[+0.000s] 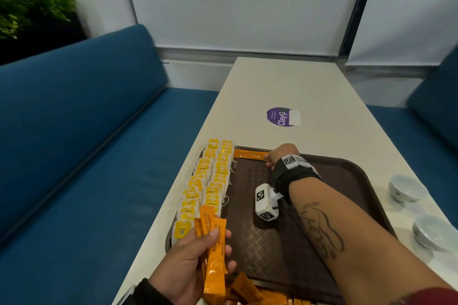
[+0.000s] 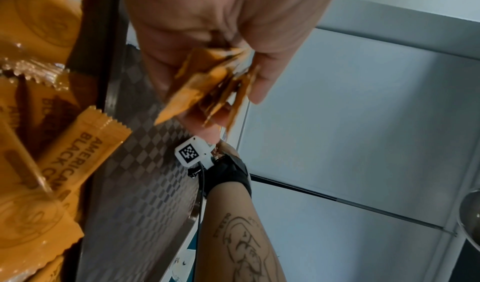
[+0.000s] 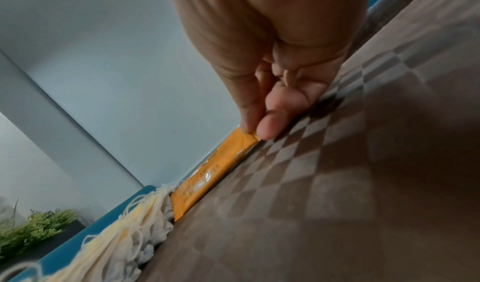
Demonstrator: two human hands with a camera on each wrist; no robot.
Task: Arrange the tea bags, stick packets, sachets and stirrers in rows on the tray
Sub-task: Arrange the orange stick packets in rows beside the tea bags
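Note:
A brown tray [image 1: 347, 168] lies on the white table. Two rows of yellow-tagged tea bags [image 1: 208, 181] run along its left side. My right hand [image 1: 270, 158] pinches one end of an orange stick packet [image 1: 249, 155] lying along the tray's far edge, next to the tea bags; in the right wrist view the fingertips [image 3: 267, 130] sit on that stick packet [image 3: 207, 175]. My left hand [image 1: 198, 255] grips a bunch of orange stick packets [image 1: 213, 242] over the tray's near left corner, and those packets [image 2: 207, 89] also show in the left wrist view.
More orange stick packets [image 1: 247, 292] are heaped at the tray's near edge. Two small white bowls [image 1: 406, 188] stand on the table right of the tray. A purple sticker [image 1: 280, 116] lies further out. Blue benches [image 1: 86, 131] flank the table.

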